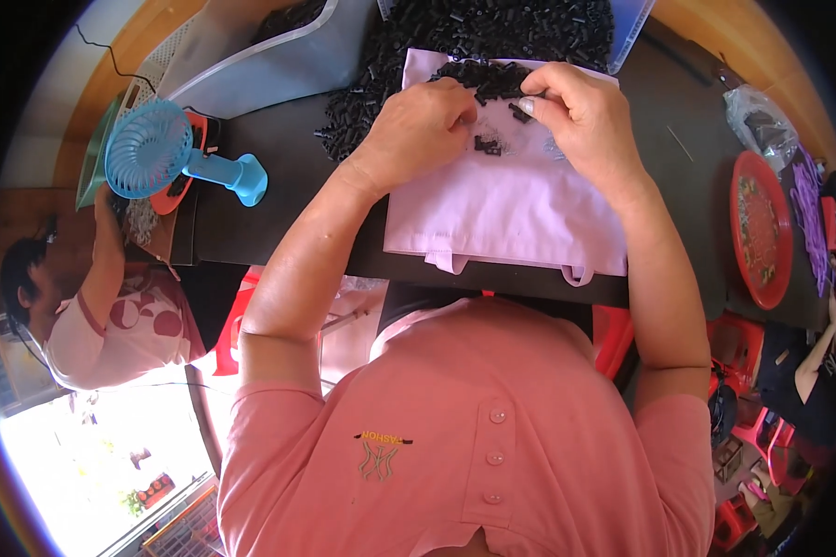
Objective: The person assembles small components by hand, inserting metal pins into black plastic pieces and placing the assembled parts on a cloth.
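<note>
A lilac cloth bag (502,218) lies flat on the dark table, its two handles toward me. On its far part rests a heap of small black tube-shaped parts (483,79). My left hand (413,128) is over the bag's left side, its fingers curled together; whatever they hold is hidden. My right hand (585,116) pinches a small black part between thumb and forefinger, at the right edge of the heap. Between the hands lie a few loose black pieces (486,146) and a scatter of tiny clear or silvery bits (506,139).
A large pile of black parts (502,28) spreads beyond the bag, beside a translucent bin (297,60). To the left stands a blue fan (149,148), with another person (121,316) past it. At right are a red basin (760,229), a plastic bag (762,121) and purple strips (811,218).
</note>
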`<state>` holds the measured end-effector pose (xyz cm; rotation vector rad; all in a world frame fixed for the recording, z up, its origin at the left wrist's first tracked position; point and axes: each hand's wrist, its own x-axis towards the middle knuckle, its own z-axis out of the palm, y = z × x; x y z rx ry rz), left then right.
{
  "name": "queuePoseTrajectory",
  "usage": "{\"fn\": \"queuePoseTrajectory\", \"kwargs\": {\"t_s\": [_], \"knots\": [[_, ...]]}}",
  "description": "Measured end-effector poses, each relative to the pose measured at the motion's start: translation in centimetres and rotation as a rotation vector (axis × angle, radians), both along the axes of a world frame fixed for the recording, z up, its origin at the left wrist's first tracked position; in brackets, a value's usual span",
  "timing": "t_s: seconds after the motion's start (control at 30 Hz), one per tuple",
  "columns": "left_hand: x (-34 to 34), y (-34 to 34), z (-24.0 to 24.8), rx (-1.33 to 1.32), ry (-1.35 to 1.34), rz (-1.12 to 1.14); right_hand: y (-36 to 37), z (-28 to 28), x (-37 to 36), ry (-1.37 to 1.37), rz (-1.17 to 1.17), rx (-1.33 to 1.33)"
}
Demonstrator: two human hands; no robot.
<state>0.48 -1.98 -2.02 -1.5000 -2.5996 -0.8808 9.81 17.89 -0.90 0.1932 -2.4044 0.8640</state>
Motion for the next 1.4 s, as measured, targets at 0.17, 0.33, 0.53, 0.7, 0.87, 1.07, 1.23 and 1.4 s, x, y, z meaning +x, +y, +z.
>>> {"fn": "queuePoseTrajectory", "kwargs": {"t_s": [0.17,0.33,0.53,0.7,0.87,1.07,1.23,1.4], "knots": [[-0.1,0.1,-0.4,-0.007,0.033,0.007,-0.4,0.1,0.3,-0.030,0.018,0.012],[0.0,0.1,-0.3,-0.002,0.053,0.014,-0.5,0.1,0.2,-0.019,0.031,0.014],[-0.1,0.5,-0.8,-0.037,0.170,0.040,-0.5,0.3,0.1,0.000,0.042,0.021],[0.1,0.4,0.9,0.282,-0.697,0.078,-0.9,0.5,0.3,0.037,0.089,-0.145],[0.6,0.4,2.1,0.391,-1.122,0.041,-1.8,-0.2,-0.2,0.058,0.207,-0.352],[0.3,0.4,1.7,0.444,-1.375,-0.040,-2.4,0.2,0.0,0.044,0.285,-0.441],[-0.2,0.2,1.5,0.476,-1.483,-0.131,-2.6,0.5,0.1,-0.045,0.298,-0.548],[-0.8,0.0,1.7,0.495,-0.996,0.074,-2.0,0.5,0.1,-0.091,0.159,-0.635]]}}
